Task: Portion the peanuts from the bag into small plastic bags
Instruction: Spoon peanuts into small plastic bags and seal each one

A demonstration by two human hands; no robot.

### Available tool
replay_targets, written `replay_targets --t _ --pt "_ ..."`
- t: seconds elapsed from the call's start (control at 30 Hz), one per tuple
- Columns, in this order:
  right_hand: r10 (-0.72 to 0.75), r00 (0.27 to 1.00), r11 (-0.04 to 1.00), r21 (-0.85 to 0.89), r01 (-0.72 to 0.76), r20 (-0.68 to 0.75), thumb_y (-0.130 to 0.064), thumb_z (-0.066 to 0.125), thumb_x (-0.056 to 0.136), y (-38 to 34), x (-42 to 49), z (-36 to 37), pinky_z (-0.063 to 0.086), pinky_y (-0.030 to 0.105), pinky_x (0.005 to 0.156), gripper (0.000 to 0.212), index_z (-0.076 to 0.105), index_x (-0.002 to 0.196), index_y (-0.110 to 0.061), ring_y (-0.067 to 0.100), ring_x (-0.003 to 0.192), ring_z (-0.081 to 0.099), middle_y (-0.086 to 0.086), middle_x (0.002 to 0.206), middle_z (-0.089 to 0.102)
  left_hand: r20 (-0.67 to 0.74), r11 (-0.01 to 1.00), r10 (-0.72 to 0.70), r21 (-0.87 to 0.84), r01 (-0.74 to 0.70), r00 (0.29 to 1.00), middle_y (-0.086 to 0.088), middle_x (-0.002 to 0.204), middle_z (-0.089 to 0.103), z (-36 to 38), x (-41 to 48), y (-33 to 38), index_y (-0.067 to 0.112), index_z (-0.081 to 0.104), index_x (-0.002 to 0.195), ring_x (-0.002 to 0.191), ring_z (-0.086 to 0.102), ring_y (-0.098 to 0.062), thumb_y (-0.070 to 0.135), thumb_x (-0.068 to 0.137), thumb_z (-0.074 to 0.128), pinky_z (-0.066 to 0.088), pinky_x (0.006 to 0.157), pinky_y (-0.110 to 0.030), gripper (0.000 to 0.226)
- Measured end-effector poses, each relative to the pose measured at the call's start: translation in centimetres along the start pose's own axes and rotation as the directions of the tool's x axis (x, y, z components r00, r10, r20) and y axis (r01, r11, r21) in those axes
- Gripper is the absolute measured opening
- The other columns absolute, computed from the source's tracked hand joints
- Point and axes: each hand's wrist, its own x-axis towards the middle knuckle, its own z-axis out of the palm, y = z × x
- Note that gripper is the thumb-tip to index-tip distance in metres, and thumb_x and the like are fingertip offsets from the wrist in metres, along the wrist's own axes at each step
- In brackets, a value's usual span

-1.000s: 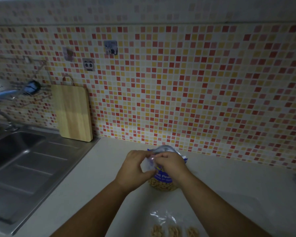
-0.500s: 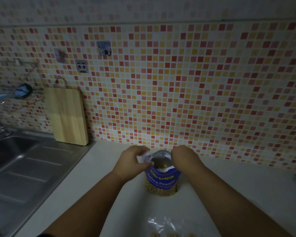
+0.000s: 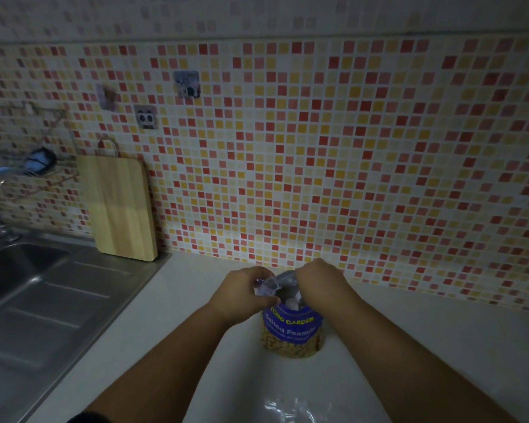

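Peanuts point(image 3: 291, 346) are held in the blue Salted Peanuts bag point(image 3: 292, 323), stood upright on the white countertop point(image 3: 193, 303), its mouth pinched at either side by the curled fingers of the left hand point(image 3: 245, 296) and the right hand point(image 3: 321, 283). If the top is pulled unevenly, the bag could be tipped and nuts scattered past the small plastic bag point(image 3: 290, 410) lying nearer.

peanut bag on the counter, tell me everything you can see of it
The blue plastic bag of salted peanuts stands upright on the pale counter. Yellow "Tong Garden" and white "Salted Peanuts" lettering sit on its blue band; a clear lower part shows peanuts. Its crumpled top is open, the left hand and right hand gripping opposite edges.
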Motion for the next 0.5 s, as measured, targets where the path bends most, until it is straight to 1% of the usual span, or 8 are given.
replay_targets --t 0.07,0.17,0.2,0.3,0.37,0.43,0.47,0.5 --pt "0.129 0.983 0.98 0.132 -0.147 0.134 -0.024 0.063 0.086 -0.7 1.1 0.1 0.044 0.029 0.086 0.06 0.04 0.138 -0.004 0.025 0.117 0.052 0.011 0.128 0.048 -0.009 1.0 0.011 0.008 -0.011 1.0 0.002 0.109 0.065 0.0 0.0 0.0 0.02 0.063 0.109 0.092 0.055 -0.008 0.026 0.074 0.076 0.04 0.064 -0.01 0.038" --pt "0.131 0.971 0.969 0.183 -0.168 0.201 -0.026 0.055 0.092 -1.1 2.6 0.2 0.039 0.027 0.086 0.055 0.039 0.139 -0.002 0.021 0.107 0.049 0.011 0.106 0.051 -0.026 1.0 0.017 0.021 -0.016 1.0 0.001 0.11 0.065 0.1 -0.1 0.1 0.019 0.063 0.112 0.092 0.054 -0.008 0.023 0.074 0.075 0.039 0.066 -0.012 0.039" --pt "0.134 0.969 0.966 0.191 -0.174 0.209 -0.025 0.055 0.093 -1.2 2.8 0.3 0.04 0.027 0.086 0.053 0.04 0.139 -0.003 0.021 0.106 0.048 0.01 0.107 0.05 -0.03 1.0 0.013 0.025 -0.012 0.999 0.002 0.11 0.065 0.2 -0.1 0.1 0.019 0.063 0.112 0.091 0.054 -0.008 0.023 0.075 0.075 0.039 0.067 -0.012 0.039" --pt "0.121 0.967 0.957 0.233 -0.173 0.223 -0.027 0.059 0.089 -1.3 2.9 1.3 0.041 0.029 0.096 0.055 0.041 0.137 -0.007 0.023 0.121 0.048 0.012 0.132 0.045 -0.036 1.0 0.018 0.024 -0.017 0.999 0.002 0.11 0.065 0.3 -0.1 0.1 0.02 0.063 0.111 0.09 0.054 -0.007 0.023 0.074 0.075 0.038 0.064 -0.008 0.039" --pt "0.085 0.98 0.951 0.279 -0.133 0.178 -0.025 0.057 0.089 -1.4 3.0 1.7 0.042 0.032 0.093 0.046 0.047 0.129 -0.005 0.027 0.122 0.049 0.014 0.129 0.049 -0.035 1.0 0.02 0.02 -0.02 0.999 0.002 0.11 0.065 0.4 -0.2 0.2 0.02 0.063 0.111 0.09 0.054 -0.007 0.022 0.074 0.075 0.038 0.064 -0.007 0.039" --pt "0.068 0.958 0.938 0.31 -0.157 0.278 -0.023 0.053 0.09 -1.3 2.9 2.2 0.041 0.03 0.09 0.03 0.053 0.112 -0.002 0.024 0.121 0.05 0.01 0.112 0.053 -0.032 1.0 0.012 0.017 -0.012 0.999 0.001 0.11 0.066 0.4 -0.3 0.2 0.019 0.063 0.112 0.09 0.055 -0.007 0.021 0.074 0.075 0.039 0.065 -0.009 0.039" --pt "0.075 0.953 0.934 0.313 -0.17 0.294 -0.022 0.053 0.091 -1.4 2.7 2.2 0.041 0.029 0.089 0.024 0.055 0.106 -0.003 0.021 0.114 0.051 0.008 0.105 0.052 -0.029 1.0 0.008 0.018 -0.008 1.0 0.0 0.11 0.066 0.4 -0.3 0.2 0.019 0.063 0.112 0.089 0.055 -0.007 0.021 0.075 0.075 0.04 0.066 -0.011 0.039" --pt "0.07 0.967 0.933 0.327 -0.151 0.247 -0.022 0.055 0.091 -1.1 3.2 2.6 0.042 0.029 0.086 0.025 0.056 0.106 -0.001 0.02 0.105 0.052 0.008 0.103 0.053 -0.027 1.0 0.007 0.021 -0.007 1.0 0.0 0.111 0.066 0.5 -0.3 0.3 0.018 0.063 0.112 0.089 0.056 -0.008 0.021 0.075 0.075 0.04 0.067 -0.011 0.039"
